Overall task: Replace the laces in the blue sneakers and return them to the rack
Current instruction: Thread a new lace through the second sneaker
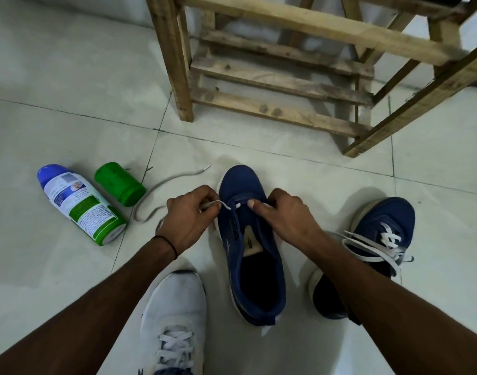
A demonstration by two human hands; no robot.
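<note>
Nearest, white shoe (175, 307) on own foot. Blue sneaker (249, 239) between the hands, toe toward the rack (286, 77). Left hand (187, 212) pinched shut on white lace (218, 203) at a front eyelet; right hand (284, 212) pressing the sneaker, thumb flat, gripping nothing visible. Second blue sneaker (372, 244) at right, laced. Likely risks — lace slipping back out, a skipped eyelet. Spray can (80, 204), green cap (119, 184) left; open floor (69, 90) beyond.

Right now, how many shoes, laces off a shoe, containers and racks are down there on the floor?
Blue sneakers: 2, middle one being laced, right one laced
White shoe: 1
Loose lace: 1
Spray can: 1
Green cap: 1
Wooden rack: 1
Total: 7
</note>
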